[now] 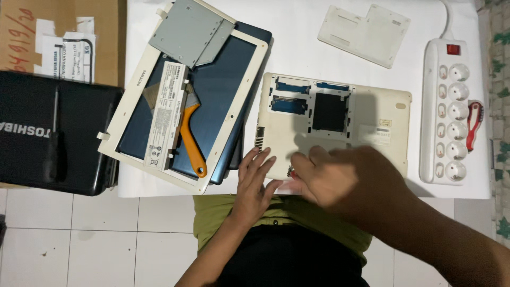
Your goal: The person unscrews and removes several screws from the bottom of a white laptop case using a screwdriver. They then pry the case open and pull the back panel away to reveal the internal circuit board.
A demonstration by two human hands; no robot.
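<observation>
A cream laptop base [390, 114] lies upside down on the white table, with its memory and drive bays uncovered. My left hand [256, 180] rests flat with spread fingers on the base's near left corner. My right hand [340, 178] is blurred and sits curled over the near edge of the base. Something small and dark shows at its fingertips, but I cannot make out what it is or whether the hand grips it.
A cream-framed laptop screen [218, 101] lies to the left, carrying a white battery [167, 114], a grey optical drive [191, 33] and an orange-handled tool [192, 143]. A cream cover panel [364, 34] and a white power strip [450, 109] lie to the right. A black laptop [32, 133] with a screwdriver [53, 143] sits far left.
</observation>
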